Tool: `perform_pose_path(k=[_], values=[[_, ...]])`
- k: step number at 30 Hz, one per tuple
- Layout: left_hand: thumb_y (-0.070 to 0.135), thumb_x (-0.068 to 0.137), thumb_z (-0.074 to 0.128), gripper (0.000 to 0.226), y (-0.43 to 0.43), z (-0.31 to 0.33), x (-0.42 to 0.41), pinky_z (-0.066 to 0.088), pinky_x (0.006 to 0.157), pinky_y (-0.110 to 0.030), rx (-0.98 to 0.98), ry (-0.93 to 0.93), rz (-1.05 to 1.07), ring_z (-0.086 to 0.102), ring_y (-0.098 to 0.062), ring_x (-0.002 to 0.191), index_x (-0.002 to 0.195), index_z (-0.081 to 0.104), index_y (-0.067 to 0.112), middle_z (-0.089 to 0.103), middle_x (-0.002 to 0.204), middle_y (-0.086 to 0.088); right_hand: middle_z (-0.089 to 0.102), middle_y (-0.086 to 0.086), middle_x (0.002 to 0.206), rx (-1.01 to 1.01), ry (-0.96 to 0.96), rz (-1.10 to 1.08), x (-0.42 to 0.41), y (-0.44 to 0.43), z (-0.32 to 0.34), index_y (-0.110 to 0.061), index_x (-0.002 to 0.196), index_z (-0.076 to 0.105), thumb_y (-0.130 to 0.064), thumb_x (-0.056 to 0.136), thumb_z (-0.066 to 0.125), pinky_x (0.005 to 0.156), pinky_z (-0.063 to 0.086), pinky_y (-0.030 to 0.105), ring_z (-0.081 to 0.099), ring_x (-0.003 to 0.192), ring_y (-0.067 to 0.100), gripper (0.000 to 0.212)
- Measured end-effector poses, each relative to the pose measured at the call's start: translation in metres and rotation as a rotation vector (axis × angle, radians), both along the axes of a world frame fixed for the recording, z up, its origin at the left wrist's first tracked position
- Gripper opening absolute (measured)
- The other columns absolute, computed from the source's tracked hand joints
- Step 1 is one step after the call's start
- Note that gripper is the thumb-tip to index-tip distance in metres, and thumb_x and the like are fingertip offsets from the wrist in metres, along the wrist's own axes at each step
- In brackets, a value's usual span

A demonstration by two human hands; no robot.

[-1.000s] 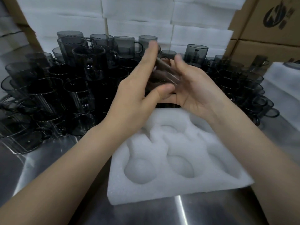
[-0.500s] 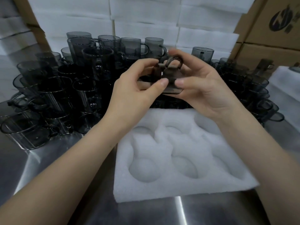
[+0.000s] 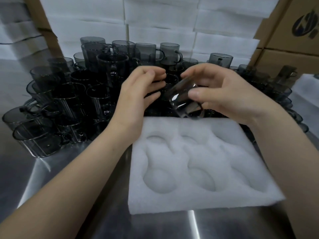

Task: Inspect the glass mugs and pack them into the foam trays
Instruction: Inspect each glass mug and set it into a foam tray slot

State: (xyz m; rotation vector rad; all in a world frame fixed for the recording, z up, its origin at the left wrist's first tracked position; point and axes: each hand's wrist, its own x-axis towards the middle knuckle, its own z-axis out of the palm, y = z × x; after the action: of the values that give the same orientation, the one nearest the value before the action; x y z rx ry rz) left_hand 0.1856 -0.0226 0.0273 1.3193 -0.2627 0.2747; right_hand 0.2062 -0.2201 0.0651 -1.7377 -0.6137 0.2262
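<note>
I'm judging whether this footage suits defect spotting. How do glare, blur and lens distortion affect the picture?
Head view: a glare streak runs down the steel table; the mug held by the right hand carries bright highlights and slight smear; the foam tray looks soft, its pockets low-contrast; wide-angle distortion tilts the cardboard boxes at the edges.

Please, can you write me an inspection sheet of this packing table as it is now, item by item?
Surface: metal table, shiny, bears tray and mugs.
Job's things: foam tray, pockets in view all empty; held mug, tilted, above the tray's far edge; pile of dark mugs behind.
Clutter: nothing seen.
Grippers: right hand grips the held mug; left hand curled beside it, contact unclear.
Cables: nothing seen.
Surroundings: stacked foam sheets at the back; cardboard boxes at right.
</note>
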Motion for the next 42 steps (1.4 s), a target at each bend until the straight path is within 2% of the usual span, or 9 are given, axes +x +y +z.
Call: perform_pose_path(k=[4, 9, 12, 17, 23, 29, 35, 38, 42], values=[[0.015, 0.097, 0.039, 0.028, -0.001, -0.001, -0.001, 0.054, 0.079, -0.03, 0.027, -0.031, 0.002, 0.069, -0.021, 0.094, 0.099, 0.066, 0.008, 0.069, 0.102, -0.007, 0.068, 0.012, 0.112, -0.247, -0.101, 0.156, -0.015, 0.018, 0.008, -0.018, 0.111, 0.065, -0.011, 0.07, 0.08, 0.091, 0.056, 0.039, 0.067, 0.104, 0.026, 0.044], [0.027, 0.094, 0.039, 0.035, 0.003, -0.002, 0.001, 0.052, 0.087, -0.046, 0.0, 0.036, -0.009, 0.068, -0.029, 0.094, 0.091, 0.071, 0.013, 0.071, 0.094, -0.009, 0.067, -0.003, 0.113, -0.382, -0.224, 0.139, -0.027, 0.037, 0.012, -0.022, 0.112, 0.064, -0.017, 0.074, 0.084, 0.092, 0.054, 0.038, 0.064, 0.106, 0.009, 0.044], [0.031, 0.096, 0.039, 0.038, 0.003, 0.0, 0.0, 0.047, 0.08, -0.042, -0.016, 0.095, -0.03, 0.067, -0.023, 0.081, 0.084, 0.072, 0.017, 0.072, 0.084, -0.004, 0.067, -0.009, 0.115, -0.45, -0.272, 0.098, -0.033, 0.044, 0.007, -0.027, 0.111, 0.066, -0.024, 0.071, 0.086, 0.094, 0.052, 0.04, 0.062, 0.108, 0.007, 0.045], [0.029, 0.102, 0.037, 0.04, 0.007, 0.003, 0.002, 0.054, 0.074, -0.034, 0.001, 0.141, -0.106, 0.068, -0.021, 0.079, 0.088, 0.07, 0.011, 0.072, 0.088, -0.008, 0.062, -0.016, 0.119, -0.537, -0.39, 0.088, -0.039, 0.05, 0.002, -0.026, 0.114, 0.066, -0.03, 0.07, 0.085, 0.098, 0.044, 0.025, 0.055, 0.113, -0.004, 0.048], [0.029, 0.103, 0.037, 0.041, 0.007, 0.003, 0.002, 0.054, 0.07, -0.032, 0.048, 0.156, -0.111, 0.068, -0.022, 0.077, 0.086, 0.07, 0.011, 0.072, 0.084, -0.008, 0.059, -0.015, 0.123, -0.59, -0.396, 0.111, -0.04, 0.049, 0.001, -0.024, 0.116, 0.063, -0.033, 0.073, 0.082, 0.099, 0.041, 0.024, 0.051, 0.117, -0.002, 0.048], [0.029, 0.103, 0.037, 0.041, 0.006, 0.001, 0.002, 0.054, 0.073, -0.031, 0.128, 0.107, -0.087, 0.069, -0.022, 0.082, 0.087, 0.07, 0.01, 0.073, 0.089, -0.012, 0.054, -0.008, 0.124, -0.702, -0.463, 0.155, -0.041, 0.051, -0.002, -0.024, 0.118, 0.057, -0.038, 0.083, 0.072, 0.096, 0.036, 0.016, 0.045, 0.117, 0.003, 0.041], [0.029, 0.104, 0.036, 0.042, 0.004, 0.0, 0.001, 0.056, 0.072, -0.027, 0.121, 0.09, -0.096, 0.071, -0.019, 0.082, 0.087, 0.069, 0.008, 0.074, 0.087, -0.014, 0.052, -0.002, 0.122, -0.805, -0.543, 0.164, -0.044, 0.057, -0.003, -0.018, 0.121, 0.054, -0.036, 0.092, 0.063, 0.098, 0.04, 0.032, 0.045, 0.115, 0.014, 0.035], [0.028, 0.104, 0.036, 0.043, 0.004, 0.001, 0.001, 0.056, 0.074, -0.027, 0.108, 0.085, -0.094, 0.071, -0.02, 0.079, 0.085, 0.069, 0.008, 0.074, 0.085, -0.014, 0.044, -0.003, 0.125, -0.91, -0.642, 0.148, -0.049, 0.062, -0.011, -0.021, 0.11, 0.045, -0.042, 0.097, 0.048, 0.098, 0.038, 0.039, 0.037, 0.12, 0.014, 0.025], [0.032, 0.104, 0.035, 0.044, 0.004, 0.002, 0.0, 0.056, 0.072, -0.031, 0.132, 0.116, -0.083, 0.07, -0.024, 0.075, 0.084, 0.069, 0.012, 0.074, 0.084, -0.011, 0.033, -0.016, 0.099, -1.021, -0.643, 0.146, -0.055, 0.062, -0.017, -0.028, 0.095, 0.032, -0.051, 0.099, 0.029, 0.092, 0.028, 0.036, 0.026, 0.096, 0.002, 0.023]])
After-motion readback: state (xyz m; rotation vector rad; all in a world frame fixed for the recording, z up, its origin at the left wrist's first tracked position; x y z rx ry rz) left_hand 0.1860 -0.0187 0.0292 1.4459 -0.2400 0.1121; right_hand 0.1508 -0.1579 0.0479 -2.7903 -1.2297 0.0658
